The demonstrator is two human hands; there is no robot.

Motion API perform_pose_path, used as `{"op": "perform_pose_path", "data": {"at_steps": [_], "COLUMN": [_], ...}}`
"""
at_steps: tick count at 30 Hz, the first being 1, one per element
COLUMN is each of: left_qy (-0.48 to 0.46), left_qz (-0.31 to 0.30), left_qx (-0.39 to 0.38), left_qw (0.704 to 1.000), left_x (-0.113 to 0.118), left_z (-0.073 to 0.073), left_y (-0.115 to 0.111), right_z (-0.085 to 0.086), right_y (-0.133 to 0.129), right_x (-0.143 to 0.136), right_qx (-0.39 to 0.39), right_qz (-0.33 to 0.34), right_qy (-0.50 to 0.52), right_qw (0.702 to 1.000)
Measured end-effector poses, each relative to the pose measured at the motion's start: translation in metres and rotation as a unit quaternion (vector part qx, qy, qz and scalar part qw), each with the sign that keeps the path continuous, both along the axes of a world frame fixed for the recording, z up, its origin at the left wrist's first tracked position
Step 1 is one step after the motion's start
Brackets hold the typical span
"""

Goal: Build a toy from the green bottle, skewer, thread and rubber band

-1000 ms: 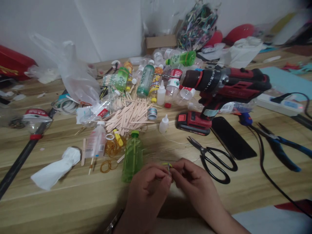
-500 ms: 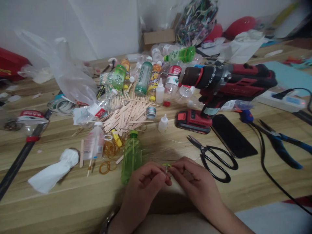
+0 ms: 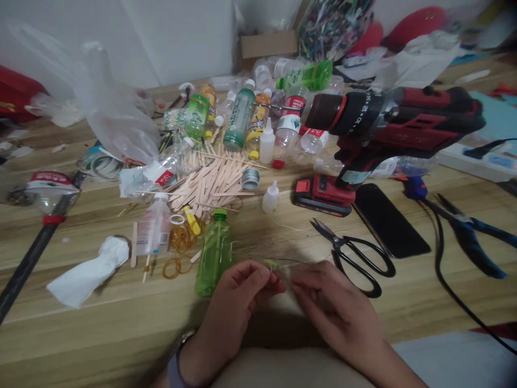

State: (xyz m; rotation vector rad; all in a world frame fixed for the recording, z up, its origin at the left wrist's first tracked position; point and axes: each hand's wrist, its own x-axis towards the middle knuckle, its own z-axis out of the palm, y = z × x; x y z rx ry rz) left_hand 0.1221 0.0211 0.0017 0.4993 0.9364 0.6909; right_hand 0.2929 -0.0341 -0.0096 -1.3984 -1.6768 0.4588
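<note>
Close to the table's front edge, my left hand (image 3: 246, 302) pinches a small yellow-green piece (image 3: 271, 263), partly hidden by the fingers; its exact kind does not show. My right hand (image 3: 335, 302) is just to the right, a small gap away, its thumb and fingers drawn together; whatever is between them is hidden. A thin dark strand (image 3: 288, 260) runs behind the fingertips toward my right hand. Left of my left hand stands a green bottle (image 3: 215, 250) with its cap on. Black-handled scissors (image 3: 343, 245) lie beyond my right hand.
A red and black cordless drill (image 3: 388, 116) stands at right, beside a phone (image 3: 390, 218) and pliers (image 3: 464, 226). Wooden sticks (image 3: 218, 180), a small dropper bottle (image 3: 271, 198), rubber bands (image 3: 180, 240) and several plastic bottles cover the middle. A white tissue (image 3: 89, 272) lies left.
My right hand has moved away to the right from the yellow-green piece, which stays in my left hand. The camera view has shifted slightly.
</note>
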Motion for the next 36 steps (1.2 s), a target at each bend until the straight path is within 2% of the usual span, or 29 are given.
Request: {"op": "perform_pose_path", "data": {"at_steps": [2, 12, 14, 17, 20, 24, 30, 36], "left_qy": [-0.012, -0.014, -0.004, 0.061, 0.162, 0.243, 0.282, 0.295], "left_qz": [0.002, 0.010, 0.005, -0.024, -0.078, -0.121, -0.137, -0.179], "left_qx": [-0.005, -0.008, 0.000, 0.065, 0.145, 0.213, 0.269, 0.331], "left_qw": [1.000, 1.000, 1.000, 0.996, 0.973, 0.939, 0.911, 0.878], "left_x": [0.002, 0.005, 0.003, 0.000, -0.002, -0.003, -0.004, -0.010], "left_z": [0.000, -0.001, -0.002, -0.001, 0.004, 0.008, 0.009, 0.003], "left_y": [0.000, -0.001, -0.001, -0.001, 0.000, 0.001, 0.000, -0.002], "right_z": [0.001, -0.003, -0.002, 0.000, 0.004, 0.012, 0.017, 0.019], "right_y": [-0.002, 0.000, -0.001, 0.000, 0.001, 0.001, 0.004, 0.009], "right_x": [0.001, -0.001, -0.001, 0.001, 0.002, 0.002, 0.000, 0.000], "right_qx": [-0.008, -0.102, -0.094, -0.034, 0.031, 0.069, 0.074, 0.084], "right_qz": [0.026, 0.036, 0.039, 0.053, 0.050, 0.044, 0.057, 0.070], "right_qy": [-0.002, 0.038, 0.035, -0.002, -0.074, -0.150, -0.175, -0.182], "right_qw": [1.000, 0.993, 0.994, 0.998, 0.996, 0.985, 0.980, 0.977]}}
